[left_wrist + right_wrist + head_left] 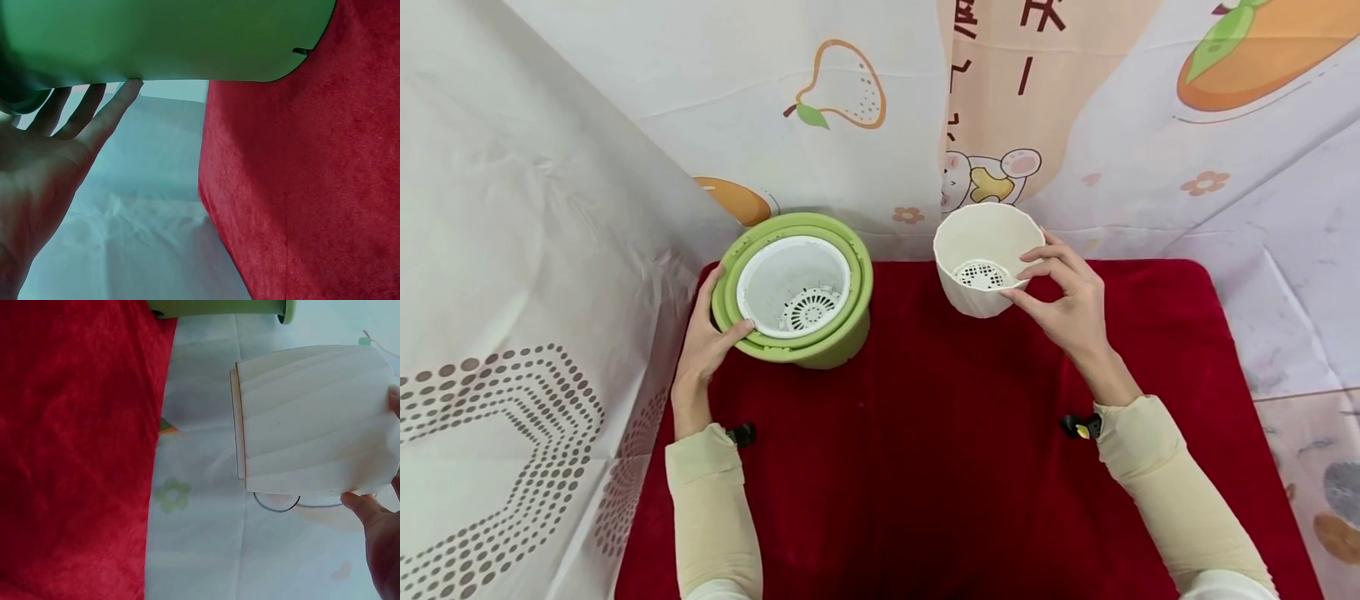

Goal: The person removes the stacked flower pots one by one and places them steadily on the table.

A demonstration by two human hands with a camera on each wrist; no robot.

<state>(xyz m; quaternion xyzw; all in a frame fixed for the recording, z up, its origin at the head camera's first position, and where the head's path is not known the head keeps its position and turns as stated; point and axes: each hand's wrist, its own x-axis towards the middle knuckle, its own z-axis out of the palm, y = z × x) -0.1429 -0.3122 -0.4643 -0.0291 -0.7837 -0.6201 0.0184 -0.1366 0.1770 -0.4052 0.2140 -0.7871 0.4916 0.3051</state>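
Observation:
My left hand (703,350) grips the left side of a green flowerpot (842,337), its thumb over the rim and its fingers on the outer wall. Nested inside are another green rim and a white pot (793,250) with a slotted base. In the left wrist view, fingers spread along the green wall. My right hand (1067,292) pinches the right rim of a cream fluted flowerpot (973,296). Its mouth faces me, showing a round perforated base (981,274). In the right wrist view, the cream pot's ribbed side (312,425) shows in front of the curtain.
A red cloth (940,467) covers the table. Patterned white curtains (700,75) stand behind it and on both sides, close to the green pot at the back left. Dark wrist cameras sit at the left cuff (742,434) and the right cuff (1081,427).

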